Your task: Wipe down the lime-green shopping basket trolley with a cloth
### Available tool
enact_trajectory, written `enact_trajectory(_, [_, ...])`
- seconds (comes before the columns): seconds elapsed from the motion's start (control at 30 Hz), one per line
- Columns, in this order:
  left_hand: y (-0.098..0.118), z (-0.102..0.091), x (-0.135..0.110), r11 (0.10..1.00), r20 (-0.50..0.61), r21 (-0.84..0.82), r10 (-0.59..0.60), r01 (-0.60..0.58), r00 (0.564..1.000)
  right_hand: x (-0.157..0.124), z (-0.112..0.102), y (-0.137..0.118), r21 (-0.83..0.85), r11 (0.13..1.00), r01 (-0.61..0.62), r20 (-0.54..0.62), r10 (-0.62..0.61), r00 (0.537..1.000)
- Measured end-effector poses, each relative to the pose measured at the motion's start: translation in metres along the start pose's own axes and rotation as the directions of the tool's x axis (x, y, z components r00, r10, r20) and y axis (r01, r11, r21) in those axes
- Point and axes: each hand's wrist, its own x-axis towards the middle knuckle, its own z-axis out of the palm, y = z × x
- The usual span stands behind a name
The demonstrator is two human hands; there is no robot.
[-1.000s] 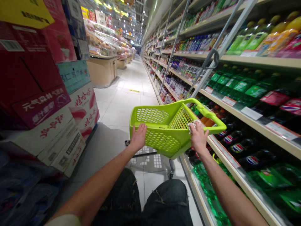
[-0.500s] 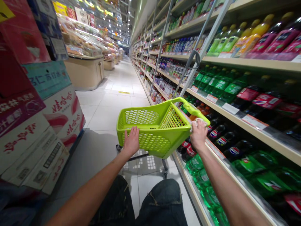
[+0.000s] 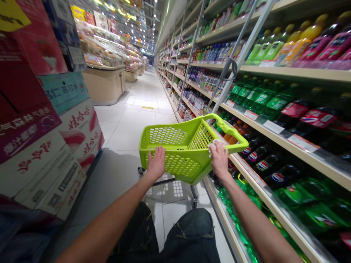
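I'm laying the left hand (image 3: 157, 163), fingers nearly straight and grasping nothing visible, on the near rim of the green cart (image 3: 197, 154). My right hand (image 3: 220, 159), partly curled, is holding a crumpled white cloth (image 3: 213, 148) against that rim toward the handle (image 3: 229, 129). The cart is standing beside the drink shelf (image 3: 276, 138); a counter (image 3: 102, 84) is sitting farther off.

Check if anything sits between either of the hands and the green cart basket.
Left hand: nothing visible; it rests against the near side of the basket. Right hand: a crumpled white cloth or tissue, at least partly between its fingers and the basket, toward the handle.
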Motion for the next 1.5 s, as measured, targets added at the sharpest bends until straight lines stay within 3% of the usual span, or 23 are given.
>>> enact_trajectory(0.1, [-0.002, -0.001, -0.001, 1.000, -0.008, 0.000, 0.022, -0.022, 1.000, -0.007, 0.014, -0.041, 0.090, 0.971, 0.221, 0.056, -0.227, 0.972])
enact_trajectory(0.17, [-0.005, -0.002, -0.003, 0.999, -0.007, 0.003, 0.034, -0.034, 0.999, -0.008, 0.018, -0.049, 0.108, 0.958, 0.266, 0.048, -0.272, 0.961])
enact_trajectory(0.37, [-0.005, -0.006, -0.007, 0.999, 0.033, -0.020, 0.032, -0.031, 0.999, -0.001, 0.018, -0.019, 0.030, 0.999, 0.038, -0.076, -0.035, 0.997])
enact_trajectory(0.67, [-0.044, -0.009, -0.005, 0.997, -0.024, -0.025, -0.072, 0.071, 0.997, -0.002, 0.051, -0.044, 0.205, 0.960, 0.188, -0.188, -0.150, 0.971])
enact_trajectory(0.8, [-0.039, -0.010, -0.012, 0.997, -0.010, -0.025, -0.076, 0.076, 0.997, 0.012, 0.057, -0.039, 0.248, 0.958, 0.145, -0.155, -0.108, 0.982])
enact_trajectory(0.93, [-0.019, -0.007, -0.022, 0.995, 0.003, -0.025, -0.093, 0.093, 0.996, 0.015, 0.062, -0.070, 0.312, 0.945, 0.103, -0.110, -0.072, 0.991])
enact_trajectory(1.1, [-0.008, -0.008, -0.034, 0.999, 0.019, -0.024, 0.022, -0.022, 1.000, 0.007, 0.064, -0.132, 0.441, 0.850, 0.287, -0.133, -0.254, 0.958])
enact_trajectory(1.17, [-0.017, -0.010, -0.037, 0.998, 0.042, -0.036, 0.044, -0.043, 0.998, 0.006, 0.063, -0.136, 0.468, 0.825, 0.315, -0.142, -0.282, 0.949])
enact_trajectory(1.27, [-0.037, -0.011, -0.039, 0.999, 0.088, -0.027, -0.040, 0.043, 0.995, 0.008, 0.063, -0.124, 0.478, 0.827, 0.296, -0.116, -0.275, 0.955])
enact_trajectory(1.33, [-0.044, -0.009, -0.041, 0.999, 0.102, -0.016, -0.029, 0.031, 0.994, 0.008, 0.063, -0.118, 0.482, 0.837, 0.259, -0.108, -0.237, 0.966])
enact_trajectory(1.5, [-0.019, 0.003, -0.052, 0.996, 0.057, -0.006, 0.086, -0.086, 0.995, -0.015, 0.057, -0.136, 0.526, 0.809, 0.265, -0.138, -0.226, 0.964])
